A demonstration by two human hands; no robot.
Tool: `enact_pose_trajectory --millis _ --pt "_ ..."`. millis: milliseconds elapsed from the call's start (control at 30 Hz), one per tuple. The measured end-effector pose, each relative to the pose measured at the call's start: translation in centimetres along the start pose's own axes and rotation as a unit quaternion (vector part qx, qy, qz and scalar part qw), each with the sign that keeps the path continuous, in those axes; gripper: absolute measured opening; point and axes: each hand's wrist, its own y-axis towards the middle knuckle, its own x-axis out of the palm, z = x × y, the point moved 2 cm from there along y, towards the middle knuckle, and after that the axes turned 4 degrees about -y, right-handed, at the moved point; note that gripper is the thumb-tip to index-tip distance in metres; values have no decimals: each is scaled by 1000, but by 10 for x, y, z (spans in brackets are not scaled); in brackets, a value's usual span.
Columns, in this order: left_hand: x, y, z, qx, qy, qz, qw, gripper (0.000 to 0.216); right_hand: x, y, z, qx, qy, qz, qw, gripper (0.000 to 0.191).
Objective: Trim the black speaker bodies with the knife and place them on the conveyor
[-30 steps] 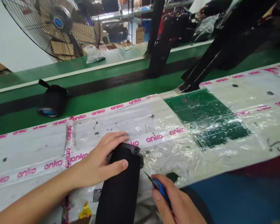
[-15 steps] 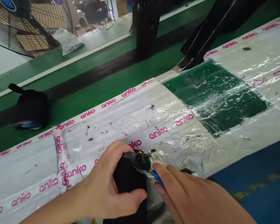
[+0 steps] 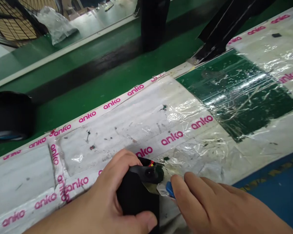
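Observation:
My left hand (image 3: pixel 107 201) is wrapped round a black fabric-covered cylinder (image 3: pixel 136 195) lying at the near edge of the bench, thumb under it and fingers over its top. The cylinder's far end shows a round black cap with small red and yellow wires (image 3: pixel 150 167). My right hand (image 3: pixel 217 208) pinches a small blue-handled blade tool (image 3: pixel 167 190), and its metal tip rests against the cylinder's end just below the cap.
The bench is covered with white sheet (image 3: pixel 127 126) taped down with pink "anko" tape and clear film, with a green patch (image 3: pixel 236 94) to the right. Beyond runs a green conveyor (image 3: pixel 100 87) carrying another black cylinder (image 3: pixel 9 117) at far left. A fan grille (image 3: pixel 14 19) stands top left.
The view has tipped down and closer. My right hand brought the blue tool up against the cylinder's end. My left hand slid from resting on top into a full grip.

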Motion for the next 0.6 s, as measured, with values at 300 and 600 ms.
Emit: enact_pose_trajectory --millis 300,600 --pt "1 5 1 30 -29 -9 999 53 10 19 2 -44 10 -42 998 36" --pt "6 6 4 65 -2 -12 998 51 -13 22 6 -92 -38 -38 994 54"
